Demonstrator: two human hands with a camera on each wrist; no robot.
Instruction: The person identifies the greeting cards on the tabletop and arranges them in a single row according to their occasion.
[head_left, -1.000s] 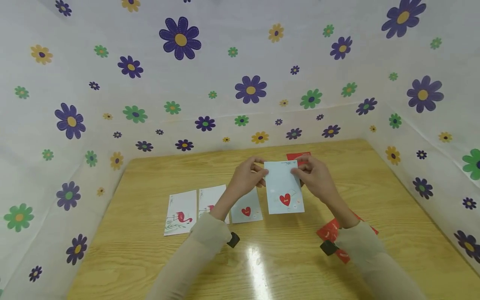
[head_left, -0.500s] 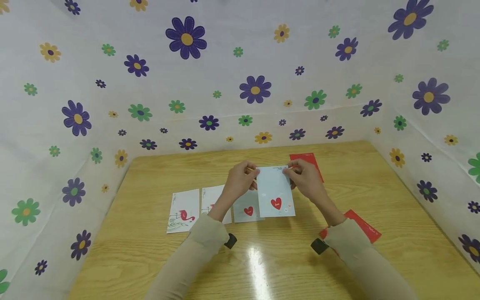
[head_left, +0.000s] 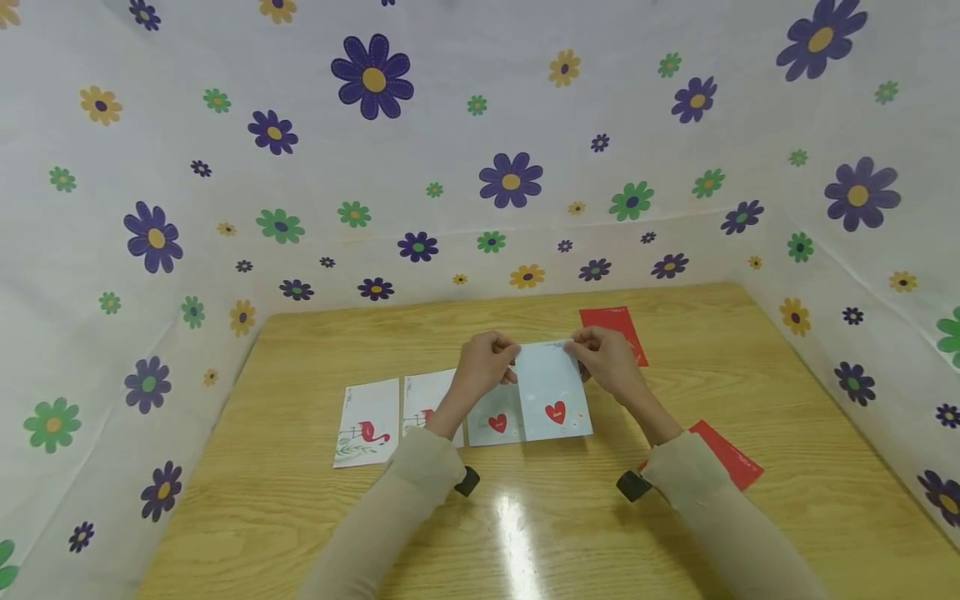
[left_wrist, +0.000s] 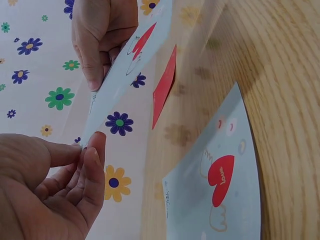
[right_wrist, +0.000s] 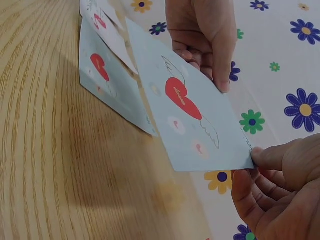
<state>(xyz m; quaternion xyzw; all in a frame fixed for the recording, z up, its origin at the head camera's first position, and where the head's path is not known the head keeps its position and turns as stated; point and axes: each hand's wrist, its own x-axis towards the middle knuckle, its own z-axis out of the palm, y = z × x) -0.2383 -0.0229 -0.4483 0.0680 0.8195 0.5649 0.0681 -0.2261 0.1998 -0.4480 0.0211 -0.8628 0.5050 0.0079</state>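
A pale blue card (head_left: 557, 385) with a red winged heart is held just above the table by both hands. My left hand (head_left: 483, 365) pinches its top left corner between thumb and fingers. At the top right corner, my right hand (head_left: 609, 363) pinches it the same way. The card's lower end tilts down towards the table, and its left edge overlaps a matching heart card (head_left: 497, 423) lying flat. In the right wrist view, the held card (right_wrist: 185, 110) hangs apart from the lying one (right_wrist: 107, 75).
Two white flamingo cards (head_left: 366, 423) (head_left: 426, 396) lie in a row left of the heart card, the second partly behind my left arm. One red card (head_left: 617, 323) lies behind my right hand. Red paper (head_left: 729, 454) shows beside my right sleeve. Flowered cloth (head_left: 450, 150) surrounds the wooden table.
Both hands have carried the pale blue card left and lowered it, so it now overlaps the edge of the lying heart card. Both grips are kept.
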